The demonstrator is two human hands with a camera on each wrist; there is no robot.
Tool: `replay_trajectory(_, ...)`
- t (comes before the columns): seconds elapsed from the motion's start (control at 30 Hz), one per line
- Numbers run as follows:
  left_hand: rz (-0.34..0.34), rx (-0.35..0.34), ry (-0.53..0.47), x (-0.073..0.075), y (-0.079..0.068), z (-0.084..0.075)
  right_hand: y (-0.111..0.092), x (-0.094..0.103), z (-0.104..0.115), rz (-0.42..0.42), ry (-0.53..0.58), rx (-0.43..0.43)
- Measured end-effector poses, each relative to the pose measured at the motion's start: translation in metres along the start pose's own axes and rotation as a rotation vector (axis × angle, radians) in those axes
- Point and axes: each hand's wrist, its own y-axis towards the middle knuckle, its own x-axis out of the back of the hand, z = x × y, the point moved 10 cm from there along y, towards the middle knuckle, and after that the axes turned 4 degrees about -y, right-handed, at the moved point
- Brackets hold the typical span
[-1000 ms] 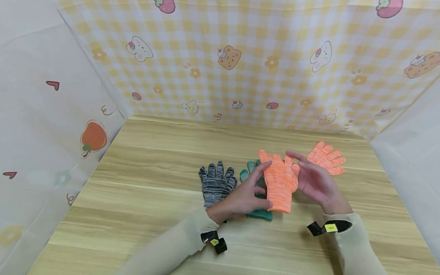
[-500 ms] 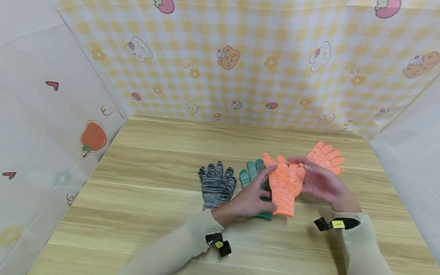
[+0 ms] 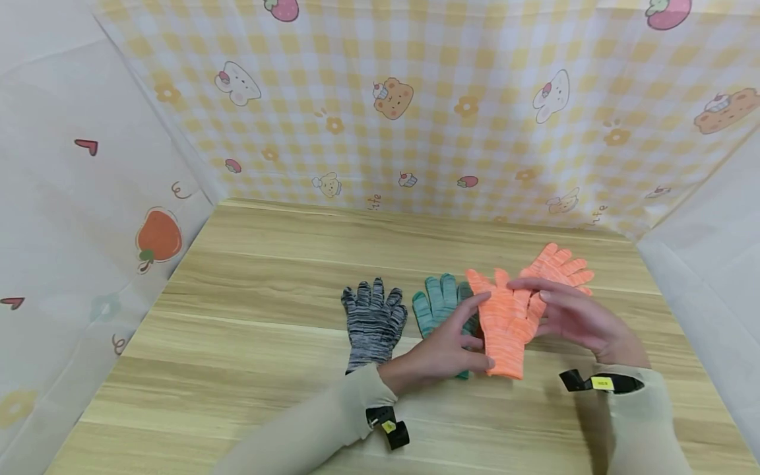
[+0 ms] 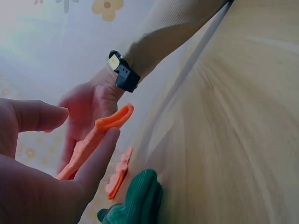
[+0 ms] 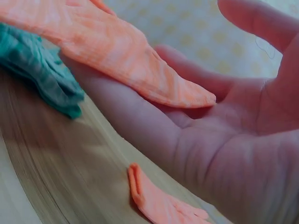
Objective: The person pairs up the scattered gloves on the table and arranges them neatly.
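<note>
An orange knit glove (image 3: 505, 333) hangs over the table between both hands, its fingers towards the back and its cuff towards the front. My left hand (image 3: 448, 343) holds it by the left edge, index finger high and thumb by the cuff. On the opposite side, my right hand (image 3: 584, 323) holds the finger end, with fingers on either side of the fabric and the thumb apart (image 5: 254, 21). A second orange glove (image 3: 558, 266) lies flat at the back right, partly covered in the head view. Beneath my left hand is a green glove (image 3: 436, 307), partly hidden.
A black-and-grey striped glove (image 3: 374, 320) lies left of the green one. The wooden table (image 3: 249, 277) meets a yellow checked cloth (image 3: 356, 138) at the back. White cloth (image 3: 47, 277) hangs along the left side. Each wrist wears a black strap (image 3: 617, 384).
Both hands have moved right with the orange glove, a little nearer the front. More of the green glove's fingers and the striped glove now show. The gloves on the table have stayed put.
</note>
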Motion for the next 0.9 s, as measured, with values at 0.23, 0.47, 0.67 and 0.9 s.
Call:
replay_trajectory(0.23,-0.013,0.064,-0.114,-0.009,0.004,0.016,-0.010,0.003,0.000,0.026,-0.119,-0.007)
replay_trajectory(0.47,-0.025,0.089,-0.202,-0.016,0.006,0.026,-0.018,0.010,-0.002,0.006,-0.206,-0.019)
replay_trajectory(0.67,-0.039,0.117,-0.236,-0.019,0.007,0.032,-0.022,0.019,-0.011,-0.020,-0.193,-0.075)
replay_trajectory(0.9,-0.058,0.145,-0.227,-0.021,0.009,0.035,-0.027,0.023,-0.015,0.009,-0.206,-0.088)
